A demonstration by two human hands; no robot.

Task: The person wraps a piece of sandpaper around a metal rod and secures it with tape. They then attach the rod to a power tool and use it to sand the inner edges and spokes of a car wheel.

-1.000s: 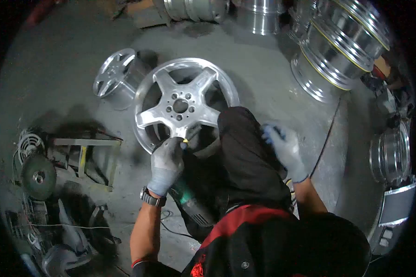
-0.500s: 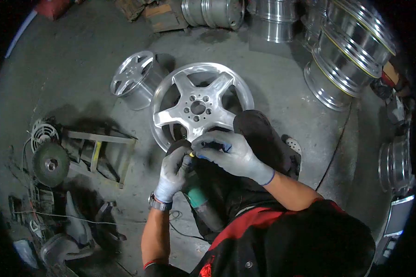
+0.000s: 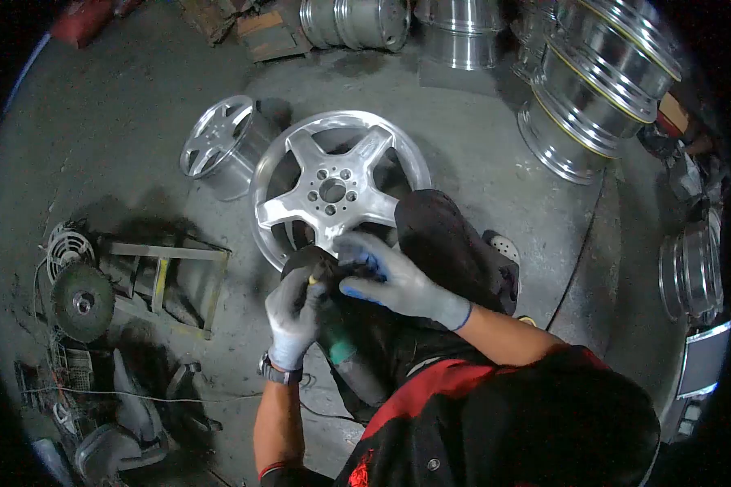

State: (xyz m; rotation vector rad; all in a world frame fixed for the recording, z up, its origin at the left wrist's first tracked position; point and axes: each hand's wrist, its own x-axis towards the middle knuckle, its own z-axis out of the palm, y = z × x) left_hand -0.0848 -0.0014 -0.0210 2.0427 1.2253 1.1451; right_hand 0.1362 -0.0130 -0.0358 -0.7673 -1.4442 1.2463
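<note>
My left hand, in a grey-white glove, is closed with a small yellow piece at its fingertips; the rest of what it holds is too small to make out. Beside it my right hand, gloved with blue on the palm side, has thumb and fingers apart, with nothing visible between them. A green and black power tool lies along my lap, its front end running up beside my left hand. Just beyond my knees, a silver five-spoke wheel rim rests face up.
A second spoked rim stands behind on the left. At the left sit a grinding disc machine and a metal frame. Stacked rims rise at the back right. A cable crosses the floor.
My right hand has drawn away from the yellow piece, and its fingers have spread. My left hand has shifted slightly left with the piece. The whole view has shifted a little.
</note>
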